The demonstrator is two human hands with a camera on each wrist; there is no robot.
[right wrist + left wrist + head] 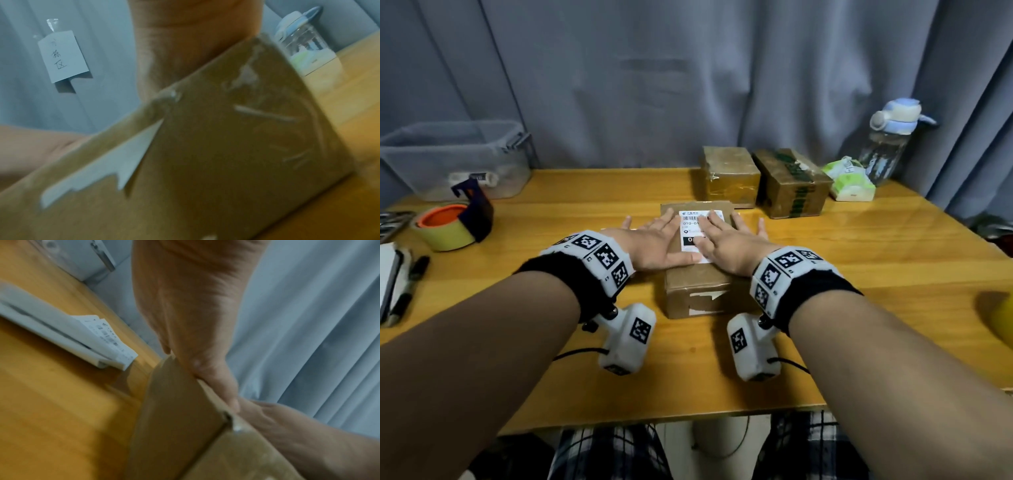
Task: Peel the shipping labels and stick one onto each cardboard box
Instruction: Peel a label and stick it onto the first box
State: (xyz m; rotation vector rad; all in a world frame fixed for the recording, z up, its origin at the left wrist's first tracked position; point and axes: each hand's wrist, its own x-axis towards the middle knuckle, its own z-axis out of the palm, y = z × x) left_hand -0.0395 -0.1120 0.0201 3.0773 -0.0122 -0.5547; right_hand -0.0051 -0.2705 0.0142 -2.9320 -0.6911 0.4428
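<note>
A brown cardboard box (698, 294) stands in the middle of the wooden table, with a white shipping label (693, 228) lying flat on its top. My left hand (654, 240) lies flat on the box top, fingers straight, at the label's left edge. My right hand (726, 240) lies flat over the label's right side, fingers spread. Both palms press down. In the left wrist view the left hand (197, 331) rests along the box's top edge (185, 410). The right wrist view shows the box side (205, 162) with torn white label scraps. Two more cardboard boxes (729, 176) (791, 183) stand behind.
A stack of label sheets (86, 340) lies left of the box. A tape dispenser (453, 222), pens (407, 291) and a clear plastic bin (455, 157) sit at the left. A tissue pack (851, 180) and a water bottle (890, 140) stand at the back right. A grey curtain hangs behind.
</note>
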